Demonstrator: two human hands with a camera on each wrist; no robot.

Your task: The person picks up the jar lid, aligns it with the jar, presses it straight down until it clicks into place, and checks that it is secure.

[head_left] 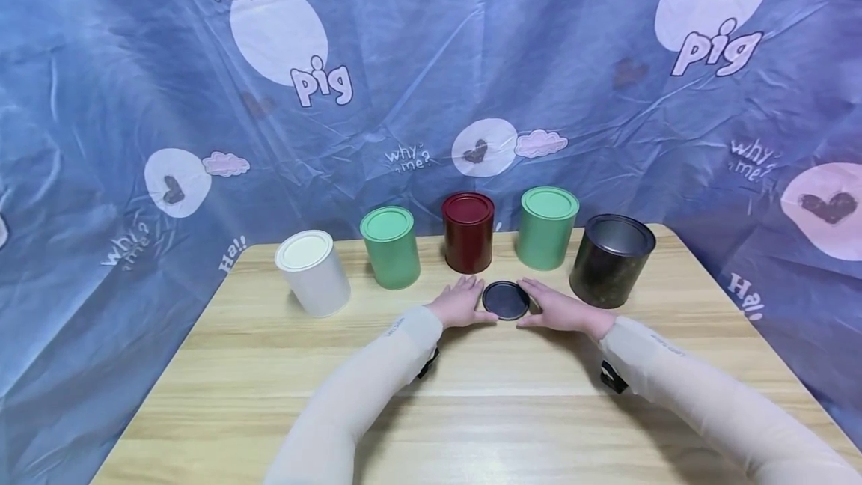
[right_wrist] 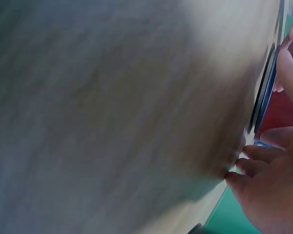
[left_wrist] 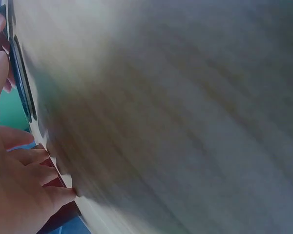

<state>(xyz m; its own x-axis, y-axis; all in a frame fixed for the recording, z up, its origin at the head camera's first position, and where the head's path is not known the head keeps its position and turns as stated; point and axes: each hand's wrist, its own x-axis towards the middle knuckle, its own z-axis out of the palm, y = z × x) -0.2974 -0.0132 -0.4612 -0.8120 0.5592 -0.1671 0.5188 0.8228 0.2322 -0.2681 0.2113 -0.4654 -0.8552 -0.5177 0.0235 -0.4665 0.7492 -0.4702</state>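
A round black lid (head_left: pixel 505 301) lies flat on the wooden table between both hands. My left hand (head_left: pixel 461 304) is at its left side, thumb apart from the other fingers. On the opposite side, my right hand (head_left: pixel 559 309) takes a mirrored pose. Fingertips of each hand rest on the tabletop in the wrist views, where the lid's edge (left_wrist: pixel 22 80) shows side-on near the thumb. Whether any finger touches the lid is hard to tell. A black can (head_left: pixel 611 262) without a lid, its inside visible, stands right of the right hand.
Along the back stand a white can (head_left: pixel 313 275), a green can (head_left: pixel 392 249), a dark red can (head_left: pixel 468 234) and a second green can (head_left: pixel 547 229), all lidded. Behind the table (head_left: pixel 269 395) hangs a blue printed cloth (head_left: pixel 404 36).
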